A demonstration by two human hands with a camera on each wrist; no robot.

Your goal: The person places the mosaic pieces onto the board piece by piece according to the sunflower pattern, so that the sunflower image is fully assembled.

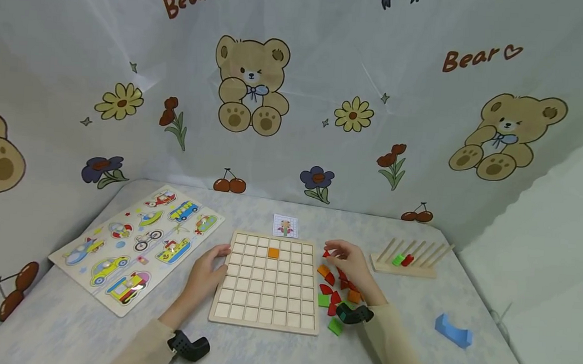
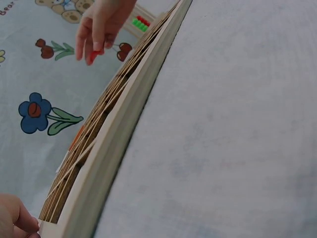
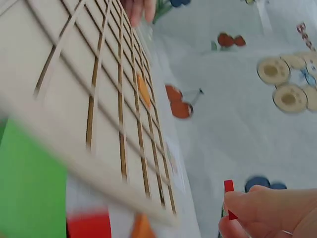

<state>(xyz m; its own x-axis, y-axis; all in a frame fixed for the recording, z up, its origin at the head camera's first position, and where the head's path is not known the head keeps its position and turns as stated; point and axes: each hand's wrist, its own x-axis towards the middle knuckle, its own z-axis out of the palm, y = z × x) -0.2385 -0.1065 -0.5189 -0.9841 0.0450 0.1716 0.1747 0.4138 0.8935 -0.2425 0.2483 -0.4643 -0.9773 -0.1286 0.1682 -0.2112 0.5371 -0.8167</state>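
Nearest to you, your left hand (image 1: pixel 206 268) rests against the left edge of the wooden grid board (image 1: pixel 268 281), fingers curled lightly over its rim near the far-left corner; the left wrist view shows only fingertips by the board's corner, so you hold the edge rather than clutch it. The board lies flat in the middle of the table (image 1: pixel 62 324), and one orange square tile (image 1: pixel 273 253) sits in a cell of its second row from the far side, just right of centre.

Just off the board's right edge lies a loose heap of red, orange and green pieces (image 1: pixel 334 296), some of them under your right forearm. Your right hand (image 1: pixel 347 259) hovers above the far end of that heap, beside the board's far-right corner, pinching a small red piece (image 3: pixel 228 198) between thumb and fingertips; the right wrist view shows it gripped on edge.

Near the right edge of the table lies a blue arch block (image 1: pixel 453 330). To the left of the grid board lies a vehicle peg puzzle (image 1: pixel 139 245), set at an angle. Beyond the board's far edge lies a small pattern card (image 1: pixel 285 225). Toward the far-right corner stands a wooden slotted rack (image 1: pixel 409 260) holding a green and a red piece.
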